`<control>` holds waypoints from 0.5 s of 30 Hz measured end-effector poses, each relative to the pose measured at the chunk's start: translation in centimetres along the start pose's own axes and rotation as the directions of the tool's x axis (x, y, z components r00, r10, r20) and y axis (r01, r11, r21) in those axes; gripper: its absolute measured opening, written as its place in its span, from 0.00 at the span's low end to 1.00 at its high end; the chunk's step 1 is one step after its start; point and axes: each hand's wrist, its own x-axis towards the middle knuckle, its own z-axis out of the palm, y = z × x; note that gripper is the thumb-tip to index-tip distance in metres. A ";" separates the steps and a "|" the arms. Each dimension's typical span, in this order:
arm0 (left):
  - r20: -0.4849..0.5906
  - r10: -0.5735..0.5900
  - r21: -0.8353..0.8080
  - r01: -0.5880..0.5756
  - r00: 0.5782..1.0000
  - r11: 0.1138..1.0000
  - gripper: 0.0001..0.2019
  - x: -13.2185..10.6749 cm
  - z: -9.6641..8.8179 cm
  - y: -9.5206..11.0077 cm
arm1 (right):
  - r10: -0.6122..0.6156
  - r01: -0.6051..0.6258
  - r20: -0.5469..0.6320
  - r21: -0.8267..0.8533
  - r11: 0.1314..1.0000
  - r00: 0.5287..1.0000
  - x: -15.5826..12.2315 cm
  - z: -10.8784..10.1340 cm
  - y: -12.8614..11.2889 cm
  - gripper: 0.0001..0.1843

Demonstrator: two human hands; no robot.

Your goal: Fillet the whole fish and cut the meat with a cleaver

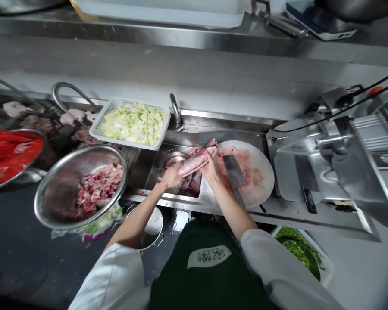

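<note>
The left hand [172,175] and right hand [210,168], each closed round the fish [193,163] near an end, hold it over the sink [168,195], likely so drips fall inside, while the cleaver [234,170] lies on the board [261,177] right of the sink, perhaps sparing both hands.

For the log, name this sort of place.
Likely a commercial kitchen: a pinkish raw fish over a steel sink, a broad steel cleaver on a round white board, and a rectangular white plastic basket of chopped pale greens.
</note>
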 end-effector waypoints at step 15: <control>-0.173 -0.094 0.410 0.159 0.980 0.898 0.38 -1.4 3.6 1.1 | -0.254 0.051 0.014 -0.989 0.140 0.967 -8.6 -16.3 -8.2 0.05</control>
